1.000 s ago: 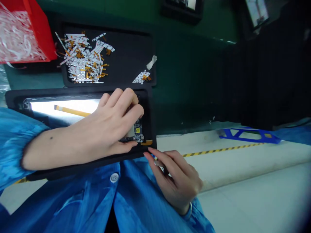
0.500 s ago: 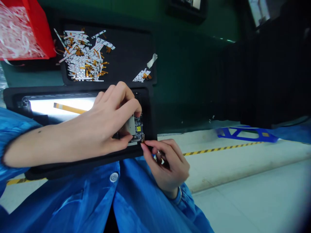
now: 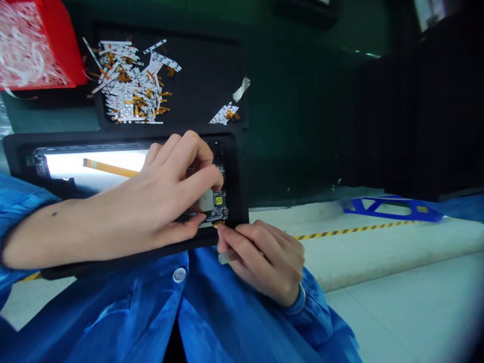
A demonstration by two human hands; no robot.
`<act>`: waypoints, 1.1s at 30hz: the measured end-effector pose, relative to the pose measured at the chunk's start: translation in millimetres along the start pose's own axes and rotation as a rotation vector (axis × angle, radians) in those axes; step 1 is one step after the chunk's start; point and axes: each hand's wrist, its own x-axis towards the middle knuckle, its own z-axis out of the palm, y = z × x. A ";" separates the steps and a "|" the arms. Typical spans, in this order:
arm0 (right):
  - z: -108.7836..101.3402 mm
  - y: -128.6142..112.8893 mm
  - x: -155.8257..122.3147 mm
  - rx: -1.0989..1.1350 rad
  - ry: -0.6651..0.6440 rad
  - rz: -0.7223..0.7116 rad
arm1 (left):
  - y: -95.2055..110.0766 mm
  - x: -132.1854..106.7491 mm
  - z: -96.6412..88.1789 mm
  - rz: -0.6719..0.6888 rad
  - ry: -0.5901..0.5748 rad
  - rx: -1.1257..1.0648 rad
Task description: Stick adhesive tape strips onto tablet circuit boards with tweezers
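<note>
The left hand [image 3: 162, 201] is bracing the small circuit board [image 3: 220, 207] between thumb and fingertips at the right end of a black tray [image 3: 124, 137]. That stiff but fragile board is best held by its edges. The right hand [image 3: 262, 264] is pinching what seems a pale slim tool [image 3: 225, 258] at the board's near edge.

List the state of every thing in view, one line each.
left hand: thumb and fingers on the circuit board
right hand: pinching a pale slim tool, fingertips at the board's edge
circuit board: lying in the black frame, partly under the left hand
orange-tipped strip: lying on the lit panel
foil-and-orange strips: heaped loose in a black tray
red bin: filled with white shreds
</note>
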 end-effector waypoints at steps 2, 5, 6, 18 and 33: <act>-2.4 0.0 3.0 0.006 -0.028 -0.003 | 1.1 -1.4 -1.3 -0.004 -0.012 -0.016; -3.5 0.2 5.0 0.016 -0.026 -0.019 | 1.0 -3.1 -2.0 0.007 -0.006 -0.005; -3.6 0.3 5.4 0.021 -0.030 -0.019 | 0.8 -3.5 -2.0 0.010 -0.003 0.001; -10.1 -6.1 13.8 0.028 -0.145 0.034 | -6.0 -10.3 -2.4 0.208 -0.019 -0.024; -6.7 0.2 11.9 0.156 -0.179 0.065 | -13.2 -12.8 2.0 0.303 -0.006 0.043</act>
